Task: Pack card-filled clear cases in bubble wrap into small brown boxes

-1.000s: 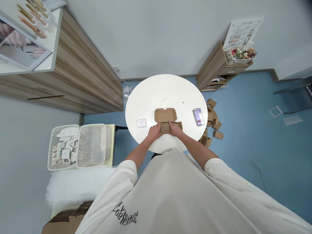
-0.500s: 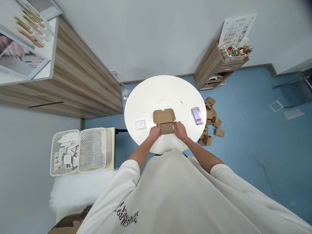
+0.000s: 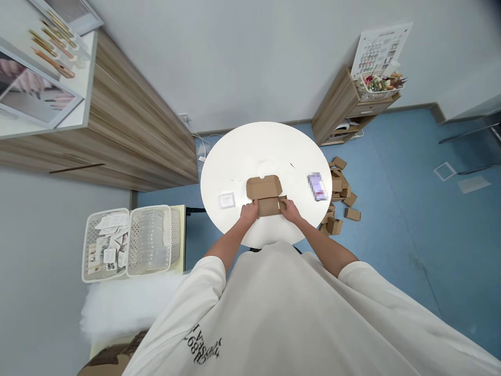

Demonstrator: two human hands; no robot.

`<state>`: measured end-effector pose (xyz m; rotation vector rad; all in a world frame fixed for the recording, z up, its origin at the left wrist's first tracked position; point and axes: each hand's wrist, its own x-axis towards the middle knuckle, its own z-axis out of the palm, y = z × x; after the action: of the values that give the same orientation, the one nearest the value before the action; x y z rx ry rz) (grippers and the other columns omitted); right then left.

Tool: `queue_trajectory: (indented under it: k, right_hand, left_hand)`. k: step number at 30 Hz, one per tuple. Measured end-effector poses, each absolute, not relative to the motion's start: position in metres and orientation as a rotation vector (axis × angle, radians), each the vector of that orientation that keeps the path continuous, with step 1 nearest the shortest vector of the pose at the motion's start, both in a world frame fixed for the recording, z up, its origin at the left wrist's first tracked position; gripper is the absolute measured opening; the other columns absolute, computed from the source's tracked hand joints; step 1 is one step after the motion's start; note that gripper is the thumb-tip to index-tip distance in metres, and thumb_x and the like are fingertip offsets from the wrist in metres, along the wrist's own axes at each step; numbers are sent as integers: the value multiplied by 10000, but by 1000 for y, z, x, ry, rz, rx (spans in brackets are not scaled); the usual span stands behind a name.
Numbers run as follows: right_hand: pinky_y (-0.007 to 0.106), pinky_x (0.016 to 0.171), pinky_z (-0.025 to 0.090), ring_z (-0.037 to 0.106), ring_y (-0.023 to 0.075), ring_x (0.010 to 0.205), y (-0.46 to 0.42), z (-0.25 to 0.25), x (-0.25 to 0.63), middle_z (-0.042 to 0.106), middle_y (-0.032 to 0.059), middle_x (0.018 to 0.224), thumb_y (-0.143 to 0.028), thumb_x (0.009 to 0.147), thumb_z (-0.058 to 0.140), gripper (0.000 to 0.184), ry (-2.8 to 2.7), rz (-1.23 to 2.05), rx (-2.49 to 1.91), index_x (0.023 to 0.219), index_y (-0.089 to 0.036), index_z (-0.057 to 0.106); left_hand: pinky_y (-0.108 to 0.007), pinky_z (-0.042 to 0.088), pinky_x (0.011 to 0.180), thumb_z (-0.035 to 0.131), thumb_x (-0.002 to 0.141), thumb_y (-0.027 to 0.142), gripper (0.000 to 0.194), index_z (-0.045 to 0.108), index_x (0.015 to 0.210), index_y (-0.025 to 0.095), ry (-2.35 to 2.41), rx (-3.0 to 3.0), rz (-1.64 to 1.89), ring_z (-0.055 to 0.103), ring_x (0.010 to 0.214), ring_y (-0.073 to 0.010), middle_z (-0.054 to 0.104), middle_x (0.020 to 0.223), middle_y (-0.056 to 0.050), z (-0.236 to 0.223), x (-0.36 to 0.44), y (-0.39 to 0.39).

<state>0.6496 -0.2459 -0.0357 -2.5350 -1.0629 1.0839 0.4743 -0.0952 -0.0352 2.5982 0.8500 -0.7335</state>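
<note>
A partly folded brown cardboard box (image 3: 268, 207) lies near the front of the round white table (image 3: 250, 149), its lid flap (image 3: 264, 187) spread open on the far side. My left hand (image 3: 249, 210) is closed on the box's left end. At the right end, my right hand (image 3: 290, 210) grips a side flap, and a small piece of cardboard stands up by its fingers. To the left of my left hand rests a small clear plastic tray (image 3: 227, 200). A blurred purple phone-like item (image 3: 317, 186) lies right of my right hand.
Several small cardboard boxes (image 3: 338, 183) are piled on the floor right of the table. At the left, white baskets (image 3: 154, 240) hold clear plastic trays and paper packets. A wooden cabinet (image 3: 136, 104) stands at the left, a smaller cabinet (image 3: 340, 104) at the back right.
My right hand's fingers have shifted slightly at the right end, and the side flap there shows more. My left hand stays on the left end. The camera view has moved very slightly.
</note>
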Motion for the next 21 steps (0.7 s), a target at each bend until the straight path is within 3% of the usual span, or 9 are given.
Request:
queue_trajectory:
  k: [3, 6, 10, 12, 14, 17, 21]
  right_hand:
    - [302, 988, 473, 548, 228, 1234, -242, -30, 644, 449, 117, 1495, -206, 958, 454, 571, -1146, 1043, -2521, 1526, -215, 393]
    - [321, 981, 474, 543, 230, 1237, -238, -24, 637, 445, 112, 1503, -199, 964, 434, 674, -1260, 993, -2476, 1604, -255, 229]
    - [326, 997, 460, 545, 229, 1257, -231, -21, 629, 495, 121, 1479, -343, 1004, 437, 711, -1173, 956, -2453, 1627, -224, 117]
    - [309, 972, 467, 574, 218, 1232, -228, -22, 629, 563, 123, 1418, -383, 1024, 400, 652, -1030, 990, -2494, 1610, -191, 184]
    - [300, 940, 475, 610, 219, 1183, -225, -25, 631, 645, 123, 1307, -385, 1031, 382, 554, -935, 1058, -2560, 1539, -167, 356]
    - [328, 869, 497, 648, 263, 1108, -220, -28, 635, 696, 138, 1179, -423, 1007, 428, 434, -913, 1137, -2694, 1306, -164, 607]
    - [383, 821, 503, 667, 315, 1060, -211, -31, 637, 692, 170, 1140, -415, 989, 448, 379, -1010, 1095, -2871, 1153, -172, 688]
  left_hand:
    - [-379, 453, 894, 799, 800, 297, 948, 238, 1541, 113, 864, 2585, -729, 645, 1126, -330, 663, 1195, -220, -36, 475, -96]
    - [-373, 455, 886, 807, 791, 270, 945, 246, 1535, 108, 868, 2578, -707, 647, 1120, -329, 662, 1193, -220, -36, 475, -97]
    - [-364, 459, 886, 812, 784, 250, 936, 255, 1522, 103, 873, 2567, -672, 646, 1125, -327, 659, 1203, -219, -36, 474, -98]
    - [-362, 461, 895, 808, 787, 251, 936, 249, 1526, 120, 881, 2562, -661, 643, 1132, -324, 654, 1219, -213, -36, 474, -99]
    - [-363, 464, 899, 807, 791, 261, 947, 236, 1535, 136, 889, 2555, -673, 643, 1132, -321, 651, 1230, -210, -36, 474, -99]
    - [-365, 469, 892, 801, 796, 258, 957, 222, 1547, 124, 888, 2541, -697, 644, 1126, -321, 650, 1226, -216, -37, 475, -99]
    - [-379, 474, 887, 799, 795, 241, 978, 205, 1560, 102, 887, 2528, -712, 637, 1143, -332, 648, 1225, -231, -36, 476, -98]
